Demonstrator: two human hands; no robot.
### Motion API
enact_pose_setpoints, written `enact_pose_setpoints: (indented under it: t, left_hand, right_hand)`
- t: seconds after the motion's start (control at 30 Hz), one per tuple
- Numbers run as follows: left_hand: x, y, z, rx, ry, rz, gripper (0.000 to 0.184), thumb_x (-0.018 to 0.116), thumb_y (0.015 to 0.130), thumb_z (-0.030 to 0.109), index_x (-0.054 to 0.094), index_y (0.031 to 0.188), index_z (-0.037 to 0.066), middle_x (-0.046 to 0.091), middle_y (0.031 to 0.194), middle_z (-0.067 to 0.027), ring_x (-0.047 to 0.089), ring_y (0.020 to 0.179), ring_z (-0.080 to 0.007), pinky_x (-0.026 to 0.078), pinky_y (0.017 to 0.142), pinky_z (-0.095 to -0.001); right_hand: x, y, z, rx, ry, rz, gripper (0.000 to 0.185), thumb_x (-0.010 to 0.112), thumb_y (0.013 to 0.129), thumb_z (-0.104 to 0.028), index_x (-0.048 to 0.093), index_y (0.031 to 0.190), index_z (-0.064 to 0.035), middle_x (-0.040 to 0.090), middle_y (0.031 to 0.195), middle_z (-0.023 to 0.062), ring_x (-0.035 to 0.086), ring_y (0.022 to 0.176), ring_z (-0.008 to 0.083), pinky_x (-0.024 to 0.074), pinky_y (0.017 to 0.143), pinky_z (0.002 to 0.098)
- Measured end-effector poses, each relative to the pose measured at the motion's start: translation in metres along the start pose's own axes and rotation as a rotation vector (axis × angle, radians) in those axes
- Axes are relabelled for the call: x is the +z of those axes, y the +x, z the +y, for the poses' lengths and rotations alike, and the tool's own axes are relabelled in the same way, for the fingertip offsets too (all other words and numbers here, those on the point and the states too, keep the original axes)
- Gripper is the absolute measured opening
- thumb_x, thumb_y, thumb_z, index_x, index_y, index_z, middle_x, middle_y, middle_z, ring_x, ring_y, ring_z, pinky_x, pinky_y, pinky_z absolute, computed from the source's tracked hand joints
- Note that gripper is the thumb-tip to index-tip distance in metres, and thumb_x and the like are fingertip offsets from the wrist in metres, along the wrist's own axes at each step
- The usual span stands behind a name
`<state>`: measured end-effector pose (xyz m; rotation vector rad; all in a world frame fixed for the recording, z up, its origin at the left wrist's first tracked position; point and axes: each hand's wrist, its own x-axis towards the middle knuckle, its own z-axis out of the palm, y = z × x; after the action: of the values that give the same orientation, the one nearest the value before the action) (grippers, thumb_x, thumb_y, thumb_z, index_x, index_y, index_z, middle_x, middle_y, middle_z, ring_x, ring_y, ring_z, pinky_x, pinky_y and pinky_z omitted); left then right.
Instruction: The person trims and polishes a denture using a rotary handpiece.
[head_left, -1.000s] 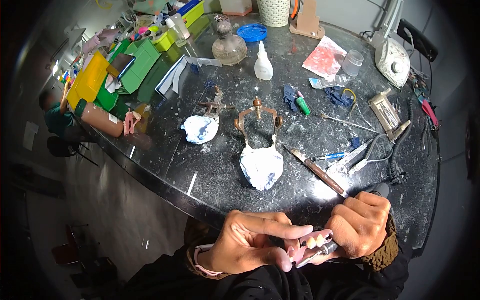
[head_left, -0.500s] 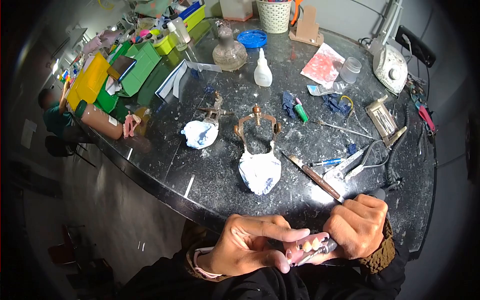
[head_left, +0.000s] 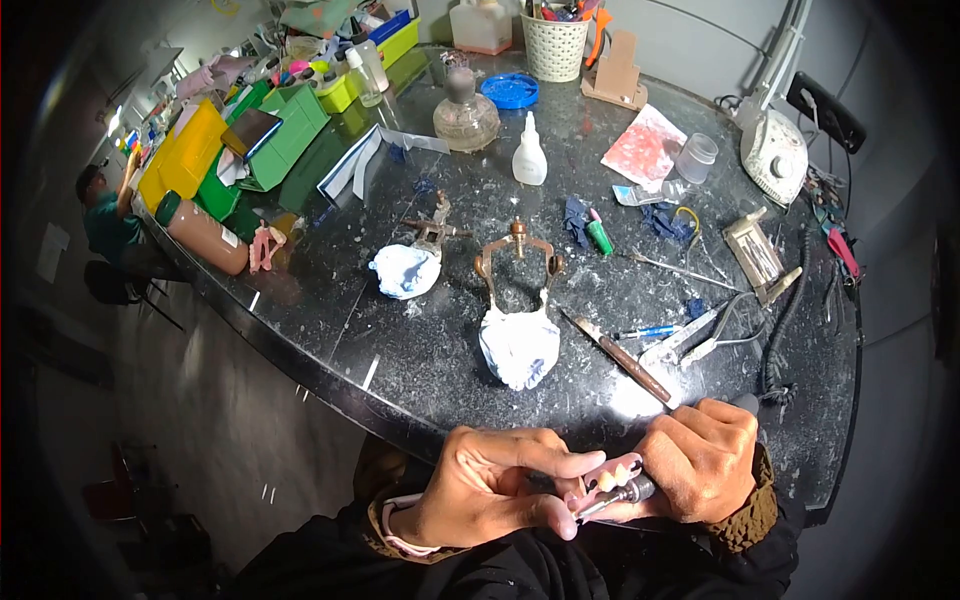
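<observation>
My left hand (head_left: 492, 485) pinches a pink partial denture (head_left: 608, 478) with a few cream teeth between thumb and fingers. In my right hand (head_left: 702, 462), closed in a fist, is a dark rotary handpiece (head_left: 638, 489). Its thin metal bur points left across the denture, close to my left thumb; whether it touches the pink base I cannot tell. Both hands are just in front of the bench edge, near my lap. Beyond them lies a wax knife (head_left: 630, 365) with a brown handle.
On the dark bench (head_left: 430, 345) stand an articulator (head_left: 518, 265) with a white plaster mass and a second plaster piece (head_left: 405, 271). Pliers (head_left: 725, 325), a white dropper bottle (head_left: 529, 155) and a glass burner (head_left: 466, 120) lie farther off. A person (head_left: 105, 215) sits at far left.
Both hands have shifted slightly left. The handpiece now shows more of its metal front and lies farther across the denture. The view has tilted a little.
</observation>
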<state>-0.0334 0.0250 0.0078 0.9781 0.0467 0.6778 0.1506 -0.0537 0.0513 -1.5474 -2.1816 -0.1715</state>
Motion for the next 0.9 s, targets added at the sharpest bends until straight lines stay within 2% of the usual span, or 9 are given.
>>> enact_pose_setpoints:
  t: [0.1, 0.2, 0.77, 0.9]
  left_hand:
    - [0.0029, -0.0017, 0.0020, -0.049, -0.051, 0.029, 0.038, 0.066, 0.069, -0.013, 0.058, 0.106, -0.007, 0.059, 0.086, -0.0134, 0.060, 0.076, -0.0140, 0.054, 0.066, -0.0242]
    - [0.0022, 0.0002, -0.0005, -0.006, -0.003, 0.032, 0.037, 0.066, 0.069, -0.013, 0.058, 0.105, -0.007, 0.059, 0.085, -0.0138, 0.061, 0.075, -0.0144, 0.055, 0.062, -0.0236]
    - [0.0046, 0.0005, -0.0009, -0.041, -0.050, 0.053, 0.041, 0.065, 0.067, -0.017, 0.057, 0.106, -0.007, 0.058, 0.085, -0.0124, 0.060, 0.078, -0.0149, 0.056, 0.066, -0.0240]
    - [0.0066, 0.0009, 0.0022, -0.121, -0.111, 0.086, 0.046, 0.066, 0.067, -0.016, 0.055, 0.110, -0.006, 0.058, 0.085, -0.0118, 0.060, 0.080, -0.0145, 0.056, 0.067, -0.0249]
  right_hand:
    - [-0.0035, 0.0009, -0.0011, 0.005, -0.019, -0.008, 0.050, 0.070, 0.062, -0.053, 0.039, 0.054, -0.0142, 0.035, 0.049, -0.0041, 0.041, 0.039, 0.0087, 0.0281, 0.037, 0.0225]
    - [-0.0031, -0.0005, -0.0018, 0.012, -0.037, -0.005, 0.050, 0.070, 0.062, -0.051, 0.038, 0.054, -0.0144, 0.035, 0.049, -0.0041, 0.040, 0.039, 0.0089, 0.0265, 0.037, 0.0231]
    - [-0.0031, -0.0028, 0.0029, -0.024, -0.047, -0.024, 0.047, 0.068, 0.064, -0.050, 0.038, 0.055, -0.0144, 0.035, 0.049, -0.0039, 0.042, 0.039, 0.0087, 0.0278, 0.038, 0.0228]
    - [0.0008, -0.0038, 0.0021, 0.045, 0.007, 0.008, 0.047, 0.068, 0.065, -0.051, 0.039, 0.056, -0.0140, 0.036, 0.049, -0.0035, 0.042, 0.038, 0.0096, 0.0289, 0.037, 0.0234]
